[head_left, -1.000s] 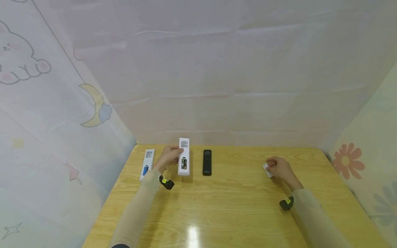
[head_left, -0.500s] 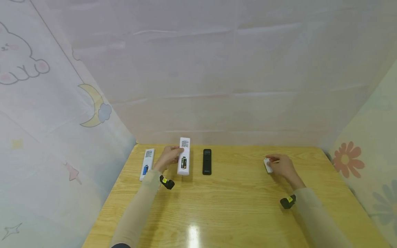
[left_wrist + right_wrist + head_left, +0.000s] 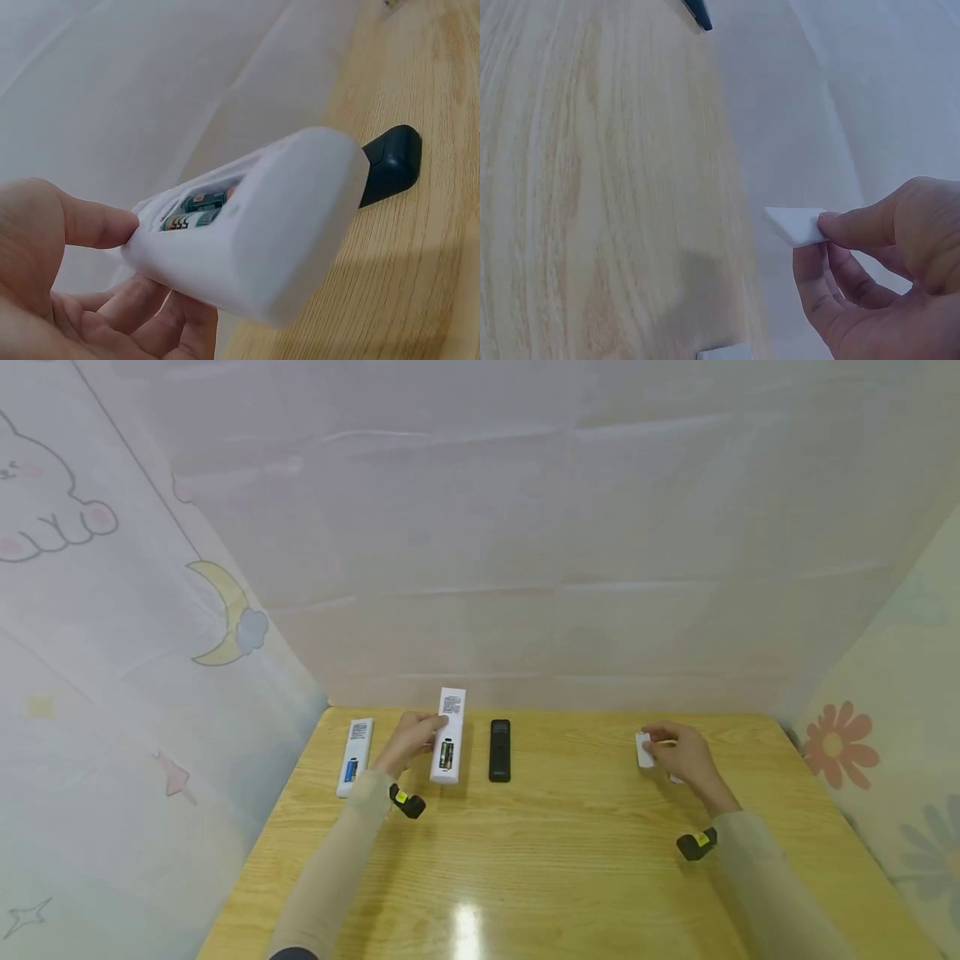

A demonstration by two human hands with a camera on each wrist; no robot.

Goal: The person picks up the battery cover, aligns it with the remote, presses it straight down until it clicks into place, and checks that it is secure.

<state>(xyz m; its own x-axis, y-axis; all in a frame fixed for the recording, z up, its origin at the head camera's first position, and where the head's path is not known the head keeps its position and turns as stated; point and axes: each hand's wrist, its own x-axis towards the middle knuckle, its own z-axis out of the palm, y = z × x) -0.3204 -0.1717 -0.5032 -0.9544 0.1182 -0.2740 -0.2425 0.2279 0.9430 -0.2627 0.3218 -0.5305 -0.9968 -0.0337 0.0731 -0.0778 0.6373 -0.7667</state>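
My left hand [image 3: 408,742] grips a white remote control [image 3: 453,727], thumb on its back and fingers curled underneath. In the left wrist view, the open compartment of that remote control [image 3: 300,217] shows two batteries [image 3: 199,210] lying side by side. Over on the right, my right hand [image 3: 686,756] pinches a small white battery cover [image 3: 644,750] between thumb and fingers. The right wrist view shows the pinched cover [image 3: 799,225] raised above the table. A second white cover [image 3: 726,352] lies on the wood below, mostly hidden by the hand in the head view.
Another white remote control [image 3: 356,752], with a blue battery showing in its compartment, lies left of my left hand. A black remote control [image 3: 499,752] lies just right of the held one. The wooden table [image 3: 555,860] meets a pale wall covering [image 3: 570,635] at its back edge.
My right hand has lifted the battery cover and turned it more upright, uncovering part of the second cover below. My left hand has shifted slightly right with the remote control tilted a little.
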